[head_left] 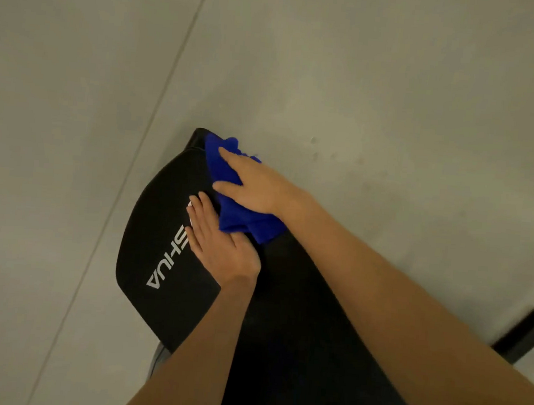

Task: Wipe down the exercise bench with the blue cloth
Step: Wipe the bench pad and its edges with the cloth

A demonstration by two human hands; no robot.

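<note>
A blue cloth (245, 223) lies bunched on the far right edge of the black exercise bench (156, 212), pressed under the flat, straight-fingered right hand (257, 185). The left hand (217, 243) rests flat on the pad just beside it, grasping nothing, above a grey floor (396, 84).

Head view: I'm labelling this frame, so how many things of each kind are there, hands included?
Cloth: 1
Bench: 1
Hands: 2, left hand and right hand
Black bar on the floor: 1
Total: 5
</note>
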